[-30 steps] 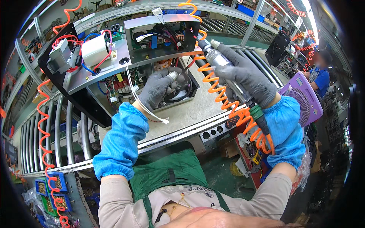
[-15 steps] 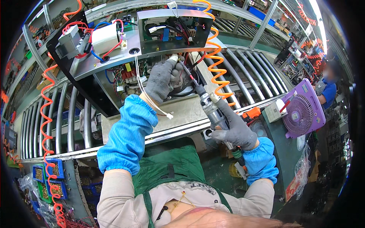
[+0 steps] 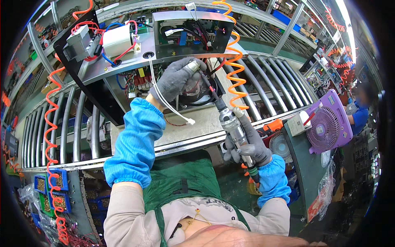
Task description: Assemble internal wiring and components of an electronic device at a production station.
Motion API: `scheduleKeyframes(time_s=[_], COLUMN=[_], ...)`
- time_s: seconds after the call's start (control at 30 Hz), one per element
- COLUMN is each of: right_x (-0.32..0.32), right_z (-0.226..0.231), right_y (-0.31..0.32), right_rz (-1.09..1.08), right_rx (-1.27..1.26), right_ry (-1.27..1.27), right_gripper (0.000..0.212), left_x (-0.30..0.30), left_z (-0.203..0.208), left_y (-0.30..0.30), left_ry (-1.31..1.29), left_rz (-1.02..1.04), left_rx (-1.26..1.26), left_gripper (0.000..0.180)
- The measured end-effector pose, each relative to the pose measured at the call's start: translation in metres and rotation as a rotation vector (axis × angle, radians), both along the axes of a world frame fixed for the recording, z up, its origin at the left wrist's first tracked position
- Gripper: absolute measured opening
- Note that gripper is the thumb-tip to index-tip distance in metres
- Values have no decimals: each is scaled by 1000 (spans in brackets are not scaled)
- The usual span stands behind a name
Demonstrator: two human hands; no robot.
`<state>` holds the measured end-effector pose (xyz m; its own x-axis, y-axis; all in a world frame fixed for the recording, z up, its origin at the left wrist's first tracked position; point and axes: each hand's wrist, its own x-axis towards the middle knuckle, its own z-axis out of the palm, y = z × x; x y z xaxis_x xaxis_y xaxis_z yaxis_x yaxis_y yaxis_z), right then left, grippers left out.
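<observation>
My right hand (image 3: 256, 144), in a grey glove, is wrapped round a metal power screwdriver (image 3: 235, 128). Its long bit (image 3: 209, 87) points up and left to the fingertips of my left hand (image 3: 177, 79). That hand, also gloved, has its fingers closed at the bit's end; what they hold there, if anything, is hidden. Both are in front of an open metal equipment housing (image 3: 135, 68) with wires and circuit parts inside. A white two-wire lead (image 3: 170, 106) hangs from a hole in its top plate, past my left wrist, ending in a small white connector (image 3: 190, 121).
Metal rollers (image 3: 269, 82) flank the housing on both sides. An orange coiled hose (image 3: 235, 76) hangs right of it, another (image 3: 51, 123) at far left. A purple fan (image 3: 328, 122) stands at right, near a co-worker (image 3: 360, 115). Blue bins (image 3: 61, 181) of small parts are lower left.
My left hand has turned, its fingertips now folded over the bit's end. The screwdriver and my right hand have shifted slightly toward me and left. The view has moved a little.
</observation>
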<state>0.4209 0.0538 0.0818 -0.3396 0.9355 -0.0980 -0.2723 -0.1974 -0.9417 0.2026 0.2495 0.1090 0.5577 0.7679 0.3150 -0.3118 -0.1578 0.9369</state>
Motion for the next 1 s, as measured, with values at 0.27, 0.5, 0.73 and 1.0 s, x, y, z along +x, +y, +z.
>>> scheduleKeyframes(time_s=[0.27, 0.5, 0.73, 1.0], right_x=[5, 8, 25, 31], right_z=[2, 0, 3, 17], right_y=[4, -2, -19, -6], right_rz=[-155, -215, -279, -367], right_rx=[159, 249, 198, 189], right_ry=[41, 49, 93, -47], right_gripper=[107, 107, 109, 102], left_x=[32, 37, 44, 75], left_z=[31, 53, 4, 19], left_y=[5, 34, 24, 39], left_ry=[68, 237, -67, 598], left_rz=[842, 957, 864, 942], left_rx=[594, 468, 770, 981], left_gripper=[29, 32, 16, 13])
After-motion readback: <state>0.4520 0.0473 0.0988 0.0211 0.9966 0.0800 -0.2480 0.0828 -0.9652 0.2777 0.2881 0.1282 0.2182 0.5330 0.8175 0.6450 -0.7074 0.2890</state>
